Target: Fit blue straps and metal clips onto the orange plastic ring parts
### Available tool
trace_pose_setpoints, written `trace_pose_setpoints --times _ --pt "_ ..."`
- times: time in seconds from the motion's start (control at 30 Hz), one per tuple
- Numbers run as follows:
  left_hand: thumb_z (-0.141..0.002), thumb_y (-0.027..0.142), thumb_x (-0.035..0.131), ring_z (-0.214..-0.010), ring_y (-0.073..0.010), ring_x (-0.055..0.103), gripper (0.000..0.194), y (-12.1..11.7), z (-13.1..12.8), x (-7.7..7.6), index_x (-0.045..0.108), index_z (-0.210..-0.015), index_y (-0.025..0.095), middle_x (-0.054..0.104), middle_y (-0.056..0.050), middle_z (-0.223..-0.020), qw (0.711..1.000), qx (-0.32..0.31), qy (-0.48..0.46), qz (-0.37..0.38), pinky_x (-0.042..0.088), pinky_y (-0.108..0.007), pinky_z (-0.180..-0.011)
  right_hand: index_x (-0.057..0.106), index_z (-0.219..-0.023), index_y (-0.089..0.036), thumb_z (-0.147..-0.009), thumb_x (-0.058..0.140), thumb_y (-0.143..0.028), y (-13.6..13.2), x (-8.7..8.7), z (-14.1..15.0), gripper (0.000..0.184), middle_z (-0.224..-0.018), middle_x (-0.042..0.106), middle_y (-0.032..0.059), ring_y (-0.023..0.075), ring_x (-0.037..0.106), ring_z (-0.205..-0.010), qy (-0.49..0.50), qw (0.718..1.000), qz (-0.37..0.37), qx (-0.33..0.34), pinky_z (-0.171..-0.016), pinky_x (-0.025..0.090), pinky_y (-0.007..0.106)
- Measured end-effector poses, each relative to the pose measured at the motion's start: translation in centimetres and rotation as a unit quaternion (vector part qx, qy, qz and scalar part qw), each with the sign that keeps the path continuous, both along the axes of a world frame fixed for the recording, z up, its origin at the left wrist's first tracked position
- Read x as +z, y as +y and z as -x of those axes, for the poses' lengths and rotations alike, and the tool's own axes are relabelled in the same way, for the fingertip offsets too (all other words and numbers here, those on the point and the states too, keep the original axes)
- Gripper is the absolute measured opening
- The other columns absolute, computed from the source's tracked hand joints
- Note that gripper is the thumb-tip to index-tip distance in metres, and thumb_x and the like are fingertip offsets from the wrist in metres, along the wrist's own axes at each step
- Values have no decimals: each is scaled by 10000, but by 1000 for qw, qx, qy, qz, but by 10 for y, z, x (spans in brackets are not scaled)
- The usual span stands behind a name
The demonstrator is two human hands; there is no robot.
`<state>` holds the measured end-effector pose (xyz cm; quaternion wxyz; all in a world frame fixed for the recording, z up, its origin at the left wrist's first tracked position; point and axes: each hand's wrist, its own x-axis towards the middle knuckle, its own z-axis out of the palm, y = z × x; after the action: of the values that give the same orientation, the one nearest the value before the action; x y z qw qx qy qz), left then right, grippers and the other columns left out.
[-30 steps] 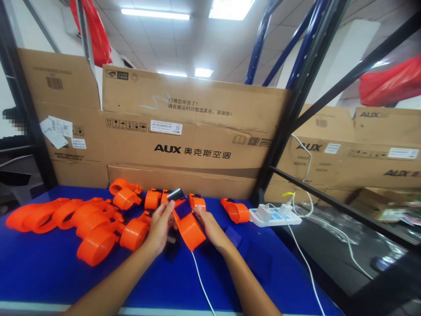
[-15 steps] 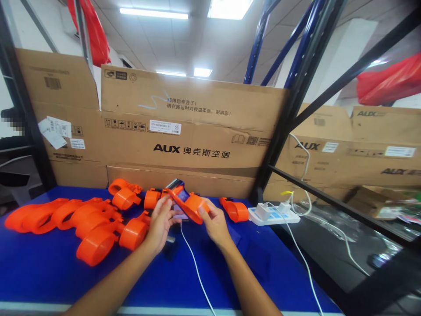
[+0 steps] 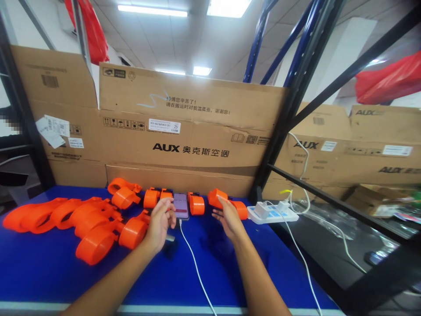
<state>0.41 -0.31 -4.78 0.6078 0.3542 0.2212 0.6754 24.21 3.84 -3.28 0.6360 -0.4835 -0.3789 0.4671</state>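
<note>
An orange tape dispenser point(image 3: 218, 198) is held up at the back right of the blue table, with my right hand point(image 3: 229, 219) gripping its ring from below. Part of it is hidden by the thumb. My left hand point(image 3: 160, 224) is held over the table with loosely curled, parted fingers and nothing between them. Just beyond that hand lies a phone point(image 3: 180, 206) with its screen lit and a white cable point(image 3: 194, 259) plugged into it. Another orange dispenser point(image 3: 197, 205) stands between the phone and my right hand. One more orange dispenser point(image 3: 240, 210) sits partly behind the right hand.
Several orange dispensers point(image 3: 95, 243) crowd the left side of the blue table point(image 3: 184, 289). A white power strip point(image 3: 272, 214) with plugs lies at the right edge. Cardboard point(image 3: 194, 136) walls the back, and a dark rack post point(image 3: 279, 127) rises at right.
My right hand has carried the tape dispenser away from the left hand, to the right and back. My left hand has let go of it and stays near the phone, which is now uncovered.
</note>
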Motion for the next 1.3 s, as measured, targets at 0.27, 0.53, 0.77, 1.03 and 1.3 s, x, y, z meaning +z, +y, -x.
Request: trace_pose_setpoints --times 0.27,0.53,0.77,1.03,1.3 --pt "-806 472 730 -507 -96 535 406 -1 -1 1 600 -1073 196 612 1 -809 1000 -6 0 4 378 -216 -430 591 -963 -255 -846 639 -391 4 -5 -3 186 -865 692 26 156 636 -602 -45 999 20 -11 -546 604 299" --pt "-813 474 728 -502 -97 533 395 -2 -1 2 600 -1068 202 614 4 -797 1000 -3 1 3 371 -214 -424 588 -1221 -213 -762 713 -392 5 -11 -2 508 -1014 715 100 272 688 -882 -225 969 -38 -100 -734 600 385" --pt "-784 492 739 -478 -95 528 405 -1 -1 2 612 -1033 198 620 6 -759 999 -8 24 20 359 -206 -416 644 -1167 -171 -802 645 -386 4 -11 -1 423 -1056 703 120 272 660 -958 -358 916 -109 -145 -845 544 406" --pt "-796 463 736 -489 -116 524 271 -10 -14 -7 684 -850 202 616 -7 -672 959 -24 277 -51 323 -215 -442 697 -1041 -218 -864 618 -406 -8 4 8 270 -868 699 56 205 568 -681 -308 930 -168 -112 -669 484 321" --pt "-833 321 687 -550 -156 546 75 -26 -15 -16 716 -806 258 639 11 -617 796 -1 554 -243 354 -272 -568 704 -943 -231 -939 557 -371 -24 11 25 203 -874 675 57 214 583 -728 -411 869 -274 -30 -709 461 328"
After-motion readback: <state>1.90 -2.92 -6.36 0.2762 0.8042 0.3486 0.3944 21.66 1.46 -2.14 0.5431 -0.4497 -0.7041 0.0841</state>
